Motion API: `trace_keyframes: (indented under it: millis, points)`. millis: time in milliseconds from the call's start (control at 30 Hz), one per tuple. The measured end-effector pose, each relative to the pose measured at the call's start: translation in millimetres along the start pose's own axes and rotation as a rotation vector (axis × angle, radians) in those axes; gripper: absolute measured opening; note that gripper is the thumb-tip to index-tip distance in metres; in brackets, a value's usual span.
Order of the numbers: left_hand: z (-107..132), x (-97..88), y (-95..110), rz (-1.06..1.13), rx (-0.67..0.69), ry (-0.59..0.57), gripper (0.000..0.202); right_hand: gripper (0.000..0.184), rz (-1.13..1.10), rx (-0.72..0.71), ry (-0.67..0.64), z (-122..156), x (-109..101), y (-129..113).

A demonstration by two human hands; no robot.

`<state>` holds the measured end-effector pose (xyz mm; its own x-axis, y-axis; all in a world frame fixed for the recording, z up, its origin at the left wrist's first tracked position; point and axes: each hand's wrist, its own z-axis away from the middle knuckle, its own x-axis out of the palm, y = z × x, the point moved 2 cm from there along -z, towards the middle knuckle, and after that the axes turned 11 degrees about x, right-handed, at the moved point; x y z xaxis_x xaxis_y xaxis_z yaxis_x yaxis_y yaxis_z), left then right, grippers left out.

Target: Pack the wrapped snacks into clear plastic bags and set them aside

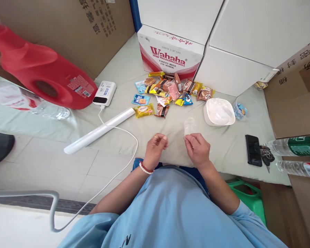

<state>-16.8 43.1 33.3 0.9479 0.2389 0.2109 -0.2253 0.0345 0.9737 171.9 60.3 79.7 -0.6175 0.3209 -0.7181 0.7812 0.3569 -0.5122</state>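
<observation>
Clear plastic piece [189, 126], thin, see-through and faintly crumpled, is held just above the pale green cloth [222, 144], directly in front of the seated person. Whether it is a bag or a soft cup cannot be told. It looks empty.

The right hand [197, 151] grips its lower edge, thumb and fingers [189, 139] pinching the film. The left hand [155, 148], with a bead bracelet at the wrist, hovers just beside it and apart from it. Its fingers are curled with the thumb pressed to the fingertips, and it cannot be told whether they hold anything.

Stage, as a judgement: early. The piece is in hand, but nothing shows inside it, and no packet is held.

Surroundings, working outward:
- A white bowl [206, 115] stands near the right hand, with crumpled clear plastic inside.
- A small clear cup [239, 111] sits beside the bowl.
- A heap of snack packets [170, 91] lies beyond the hands, against a Wahaha box [170, 55].
- To the left are a white tube [100, 131], a power bank [105, 93] with its cable [129, 132], and a red jug [41, 69].
- To the right are a phone [253, 150], keys [267, 155] and water bottles [297, 146].
</observation>
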Motion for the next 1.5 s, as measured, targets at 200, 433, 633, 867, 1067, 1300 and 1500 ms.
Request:
trace_keyframes:
  millis: [200, 433, 633, 867, 1067, 1300, 1500]
  points:
    - [17, 41.5, 7, 0.367, -0.214, -0.217, 0.047, 0.025, 0.074, -0.089, -0.151, 17, 21, -18]
    - [-4, 26.0, -4, 0.437, -0.22, 0.074, 0.045, 0.021, -0.296, 0.213, -0.392, 24, 10, -3]
    - [-4, 27.0, 0, 0.429, -0.124, 0.006, 0.045, 0.02, -0.277, 0.308, -0.099, -3, -35, 1]
    - [0, 31.3, 8, 0.479, -0.188, -0.15, 0.048, 0.037, -0.26, 0.281, -0.461, -4, -2, 29]
    - [-5, 20.5, -5, 0.453, -0.265, -0.112, 0.045, 0.048, -0.363, 0.276, -0.453, 9, -4, 35]
    - [-16, 15.0, -18, 0.528, -0.324, -0.054, 0.045, 0.026, -0.092, 0.05, -0.298, 17, -12, 46]
    - [-9, 21.8, -15, 0.488, -0.324, -0.026, 0.05, 0.018, -0.167, 0.298, -0.188, 21, 3, 41]
